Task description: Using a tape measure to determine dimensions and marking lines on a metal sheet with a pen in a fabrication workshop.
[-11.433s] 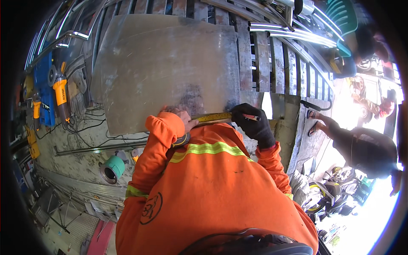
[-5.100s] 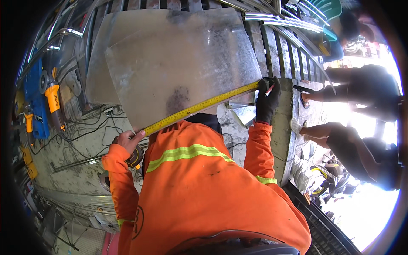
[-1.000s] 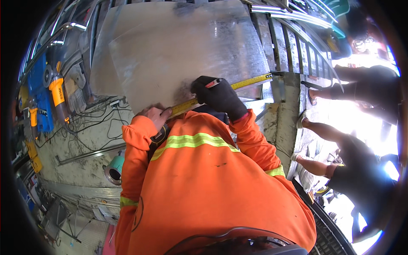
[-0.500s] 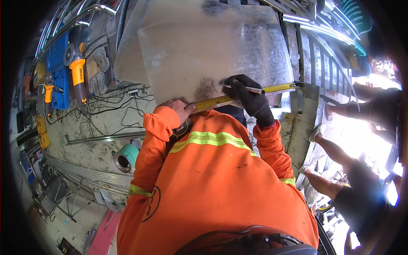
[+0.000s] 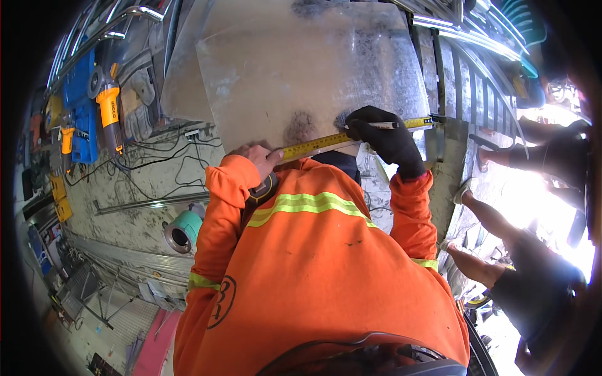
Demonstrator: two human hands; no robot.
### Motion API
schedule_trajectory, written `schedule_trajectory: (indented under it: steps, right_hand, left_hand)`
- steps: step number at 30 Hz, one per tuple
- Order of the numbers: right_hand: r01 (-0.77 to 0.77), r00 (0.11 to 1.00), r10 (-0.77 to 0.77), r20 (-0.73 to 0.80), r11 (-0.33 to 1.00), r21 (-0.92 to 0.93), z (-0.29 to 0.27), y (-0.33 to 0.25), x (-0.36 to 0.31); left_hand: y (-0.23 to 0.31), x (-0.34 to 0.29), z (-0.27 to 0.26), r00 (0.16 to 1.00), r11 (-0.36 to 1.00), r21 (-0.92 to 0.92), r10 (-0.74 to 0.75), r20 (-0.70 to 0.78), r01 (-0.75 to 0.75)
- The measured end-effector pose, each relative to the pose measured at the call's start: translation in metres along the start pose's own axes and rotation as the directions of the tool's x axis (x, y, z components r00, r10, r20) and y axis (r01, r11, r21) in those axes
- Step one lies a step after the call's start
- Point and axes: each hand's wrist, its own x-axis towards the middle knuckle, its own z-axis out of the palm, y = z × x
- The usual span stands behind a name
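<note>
A yellow tape measure [image 5: 320,145] lies stretched along the near edge of a grey metal sheet [image 5: 269,88], its blade reaching the sheet's right side. My bare left hand [image 5: 258,158] pinches the blade at its left end, and the dark tape case [image 5: 263,189] shows below that wrist, against my body. In a dark glove, my right hand [image 5: 387,139] is closed round a white marker pen [image 5: 384,125], with the tip pointing left just above the blade. The glove covers part of the tape. A dark smudge [image 5: 302,127] marks the sheet beside the tape.
At the left, an orange angle grinder [image 5: 109,109] lies near a blue case [image 5: 81,128] and grey gloves [image 5: 141,94]. Cables [image 5: 169,153] and a green-and-silver cylinder [image 5: 183,232] are on the floor. Metal tubes [image 5: 470,37] lie far right; people [image 5: 527,276] are at the right.
My right hand has shifted to the right along the tape, and the marker has turned more level. My left hand keeps its hold; the whole view has moved slightly.
</note>
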Motion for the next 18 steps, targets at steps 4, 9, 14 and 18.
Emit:
schedule_trajectory:
  steps: [4,9,14,18]
  right_hand:
    - [0.009,1.0,-0.009,0.014,1.0,-0.004,-0.001,0.012,0.001]
    - [0.022,1.0,-0.022,0.007,1.0,-0.015,0.002,0.005,-0.002]
    - [0.147,0.989,-0.146,0.012,0.977,-0.152,0.004,0.004,-0.004]
    - [0.054,0.998,-0.055,-0.013,0.994,-0.1,0.004,0.003,-0.003]
  left_hand:
    - [-0.002,0.002,0.004,1.0,1.0,0.014,-0.013,-0.014,0.013]
    - [0.005,-0.003,-0.004,1.0,0.999,0.046,-0.004,0.029,0.003]
    - [-0.003,0.003,0.004,0.999,0.999,0.015,0.043,-0.006,-0.043]
    - [-0.012,0.011,0.01,0.997,0.997,-0.014,0.079,0.014,-0.079]
